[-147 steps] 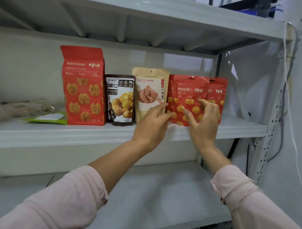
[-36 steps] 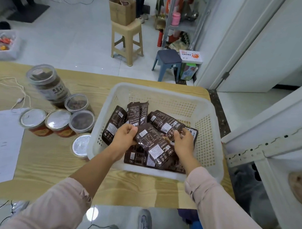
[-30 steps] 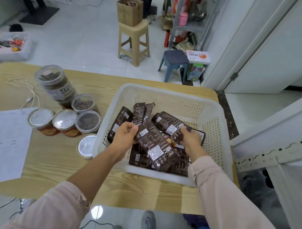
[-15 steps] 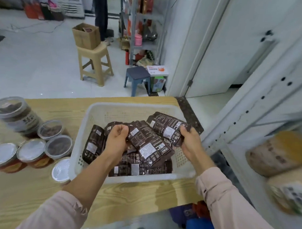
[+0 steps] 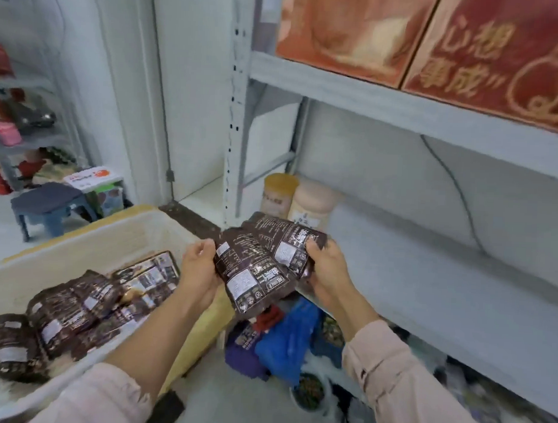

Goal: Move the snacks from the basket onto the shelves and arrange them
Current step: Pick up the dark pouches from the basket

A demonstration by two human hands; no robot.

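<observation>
In the centre of the frame, both hands held a fanned bundle of dark snack packets (image 5: pixel 257 264) in the air, between the basket (image 5: pixel 112 237) at lower left and the grey shelf (image 5: pixel 427 279) at right. The left hand (image 5: pixel 197 273) gripped the bundle's left edge with curled fingers. The right hand (image 5: pixel 327 271) clamped its right end, thumb on top. The bundle hung near the shelf's front-left corner and, as far as could be told, rested on nothing.

That shelf carried only two jars (image 5: pixel 298 199), standing together at its back-left end. The rest of its board was bare grey. On the upper shelf (image 5: pixel 370 97), at the top right of the frame, stood red boxes (image 5: pixel 467 44).

In the basket lay a good heap of loose packets (image 5: pixel 78 302) of the same dark kind, piled flat and crooked. By this showing the work looked less than half done: the handful was out of the basket but not placed. It had yet to be set down and lined up, and the heap awaited further trips.
</observation>
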